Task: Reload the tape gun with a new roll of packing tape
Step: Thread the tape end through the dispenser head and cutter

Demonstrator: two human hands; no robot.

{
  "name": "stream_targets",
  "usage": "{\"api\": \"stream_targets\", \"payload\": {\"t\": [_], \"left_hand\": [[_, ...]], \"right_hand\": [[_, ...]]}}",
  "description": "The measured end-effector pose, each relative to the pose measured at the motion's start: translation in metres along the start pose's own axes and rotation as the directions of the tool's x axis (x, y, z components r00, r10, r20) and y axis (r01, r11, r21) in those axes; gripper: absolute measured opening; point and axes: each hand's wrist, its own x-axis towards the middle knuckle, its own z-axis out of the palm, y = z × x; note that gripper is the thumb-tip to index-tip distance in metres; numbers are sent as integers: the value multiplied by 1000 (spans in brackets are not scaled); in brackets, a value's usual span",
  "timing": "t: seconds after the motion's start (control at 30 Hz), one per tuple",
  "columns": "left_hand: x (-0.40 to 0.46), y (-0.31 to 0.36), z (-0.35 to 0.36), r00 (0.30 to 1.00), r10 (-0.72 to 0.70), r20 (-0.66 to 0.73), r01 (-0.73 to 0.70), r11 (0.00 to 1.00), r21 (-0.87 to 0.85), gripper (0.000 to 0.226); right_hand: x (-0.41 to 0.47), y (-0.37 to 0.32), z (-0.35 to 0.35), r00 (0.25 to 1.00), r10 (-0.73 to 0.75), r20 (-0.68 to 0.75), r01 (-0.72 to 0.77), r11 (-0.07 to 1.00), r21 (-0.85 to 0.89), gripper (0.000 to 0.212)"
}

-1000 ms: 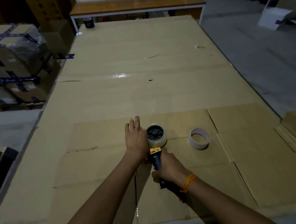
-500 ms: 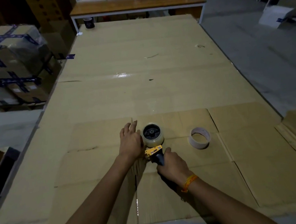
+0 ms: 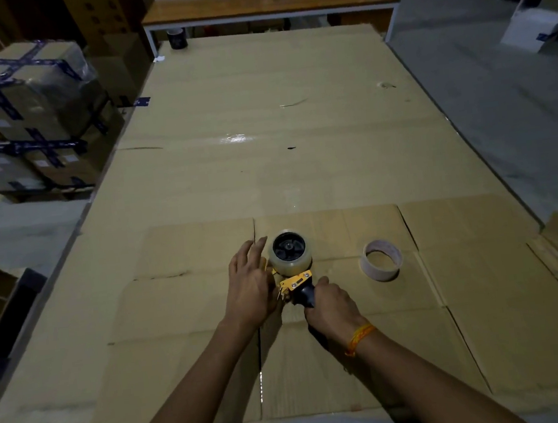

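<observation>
A tape gun (image 3: 295, 283) with a yellow frame and black handle lies on flattened cardboard (image 3: 353, 341) near the table's front. A clear roll of packing tape (image 3: 289, 255) sits on its black hub. My right hand (image 3: 332, 309) grips the black handle from behind. My left hand (image 3: 249, 283) rests against the gun's left side, fingers spread and pointing away from me; whether its fingertips pinch any tape is hidden. An empty cardboard tape core (image 3: 380, 259) lies to the right of the gun, apart from both hands.
The long table (image 3: 262, 127) is covered in cardboard sheets. A dark tape roll (image 3: 177, 38) stands at its far left corner. Stacked taped boxes (image 3: 20, 118) stand left of the table, a wooden bench (image 3: 269, 4) beyond it, and bare floor to the right.
The gun and roll have shifted slightly left and turned. My left hand slid down from beside the roll to the gun's frame, and my right hand moved up along the handle.
</observation>
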Motion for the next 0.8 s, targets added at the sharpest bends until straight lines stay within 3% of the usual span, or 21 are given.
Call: {"api": "stream_targets", "payload": {"t": [0.27, 0.4, 0.63, 0.8], "left_hand": [[-19, -12, 0, 996, -48, -78, 38, 992, -122, 31], [-26, -18, -4, 997, -78, -28, 72, 984, -161, 40], [-35, -40, -11, 997, -72, 10, 72, 980, -184, 12], [-32, -62, -11, 998, -60, 6, 60, 985, -164, 10]], "right_hand": [[7, 11, -3, 1000, -29, 6, 29, 999, -42, 43], [10, 16, -6, 999, -54, 6, 54, 995, -82, 40], [14, 28, -23, 992, -125, 35, 128, 985, -119, 31], [20, 42, -42, 979, -183, 93, 195, 972, -135, 34]]}}
